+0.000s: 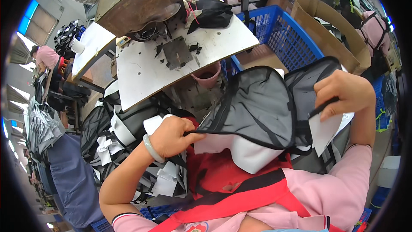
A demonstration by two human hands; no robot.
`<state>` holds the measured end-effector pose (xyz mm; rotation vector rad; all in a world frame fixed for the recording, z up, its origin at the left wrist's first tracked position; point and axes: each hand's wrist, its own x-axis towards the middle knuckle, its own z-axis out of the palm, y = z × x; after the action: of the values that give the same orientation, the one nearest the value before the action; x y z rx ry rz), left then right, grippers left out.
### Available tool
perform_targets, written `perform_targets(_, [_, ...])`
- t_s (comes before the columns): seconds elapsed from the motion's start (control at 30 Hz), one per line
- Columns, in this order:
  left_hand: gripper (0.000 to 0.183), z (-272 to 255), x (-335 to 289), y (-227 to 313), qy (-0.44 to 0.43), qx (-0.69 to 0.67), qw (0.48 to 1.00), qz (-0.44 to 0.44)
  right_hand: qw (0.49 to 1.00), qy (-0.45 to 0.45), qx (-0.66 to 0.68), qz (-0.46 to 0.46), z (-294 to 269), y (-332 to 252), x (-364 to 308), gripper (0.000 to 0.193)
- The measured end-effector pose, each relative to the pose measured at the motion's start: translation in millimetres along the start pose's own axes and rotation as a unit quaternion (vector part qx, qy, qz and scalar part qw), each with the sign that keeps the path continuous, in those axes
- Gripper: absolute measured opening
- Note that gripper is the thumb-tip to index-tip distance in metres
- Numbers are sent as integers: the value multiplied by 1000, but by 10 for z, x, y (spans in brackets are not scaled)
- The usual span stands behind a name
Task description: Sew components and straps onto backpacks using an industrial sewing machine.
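Observation:
A piece of black mesh with dark bound edges (262, 103) stretches between my two hands above my lap. My left hand (174, 136) pinches its left edge between thumb and fingers. On the right, my right hand (343, 94) is closed on a black-edged corner of the same mesh piece, raised higher than the left. White fabric (253, 152) hangs beneath the mesh, and a white flap (322, 131) hangs below my right hand. What joins the mesh to the white parts is partly hidden.
Ahead stands a white worktable (214, 51) with a rusty metal machine (141, 4) and dark scraps. A blue plastic basket (296, 38) and a cardboard box (330, 25) stand at the right. Black-and-white sewn pieces (124, 137) pile up at my left. A pink bucket (207, 76) sits under the table.

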<state>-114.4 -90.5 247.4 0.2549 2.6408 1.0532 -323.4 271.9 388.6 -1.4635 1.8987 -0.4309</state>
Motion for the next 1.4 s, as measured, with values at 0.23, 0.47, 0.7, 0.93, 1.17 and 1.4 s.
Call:
perform_targets(0.23, [53, -277, 164, 163, 150, -87, 969, -176, 995, 0, -77, -68, -159, -377, 84, 27])
perform_targets(0.47, [56, -222, 502, 506, 181, 28, 982, -50, 959, 114, -136, -219, -315, -657, 438, 27])
perform_targets(0.7, [29, -436, 655, 616, 175, -44, 981, 66, 967, 71, -181, -165, 121, -158, 1373, 20])
perform_targets(0.93, [22, -717, 509, 1, 149, -177, 972, -42, 983, 66, -72, -153, 87, 166, 2005, 26])
perform_targets(1.17, [20, -777, 686, -433, 283, -273, 915, -90, 988, 77, 36, -131, -78, 347, 2529, 30])
perform_targets(1.4, [22, -901, 976, -843, 345, -319, 871, -144, 995, 79, 10, -63, -239, 455, 2984, 41])
